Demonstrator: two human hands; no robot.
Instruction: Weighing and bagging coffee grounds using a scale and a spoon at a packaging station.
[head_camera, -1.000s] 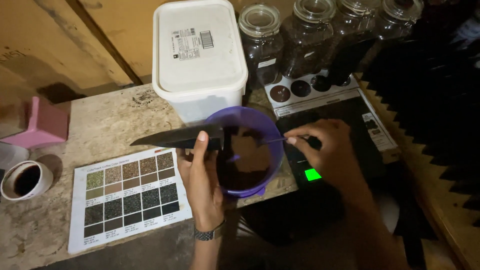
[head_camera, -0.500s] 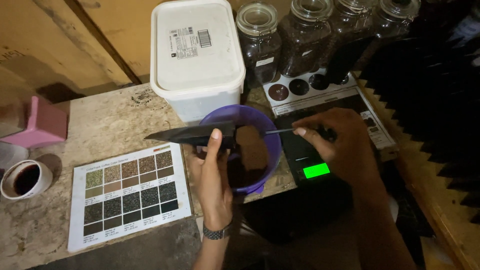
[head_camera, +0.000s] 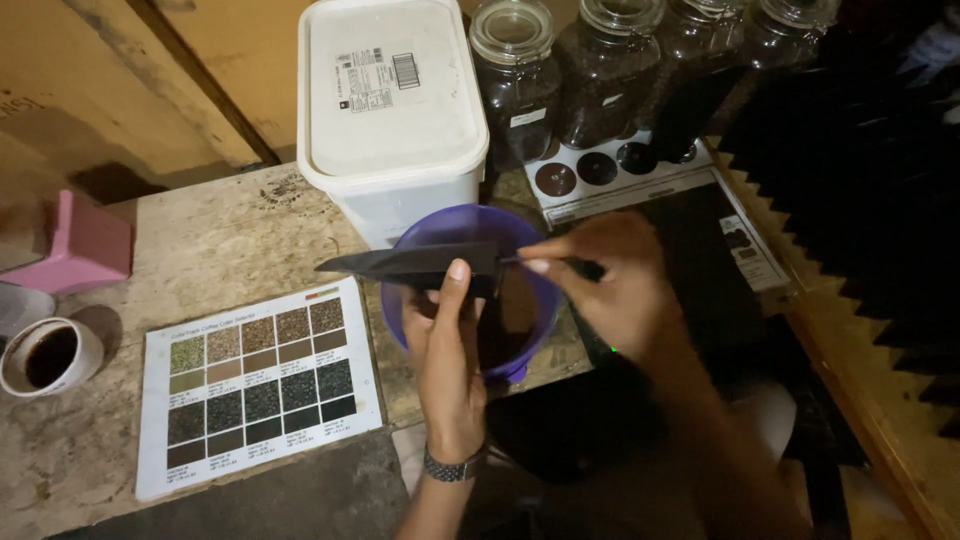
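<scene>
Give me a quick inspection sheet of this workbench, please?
Surface: worn stone-like tabletop.
Job's things: purple bowl; black pointed scoop across its rim.
Clutter: white lidded tub, colour sample chart, cup, pink block, glass jars.
Hands: left hand holds the bowl and scoop; right hand pinches a thin dark tool.
Cables: nothing seen.
Surroundings: wooden boards behind, dark ridged foam on the right.
</scene>
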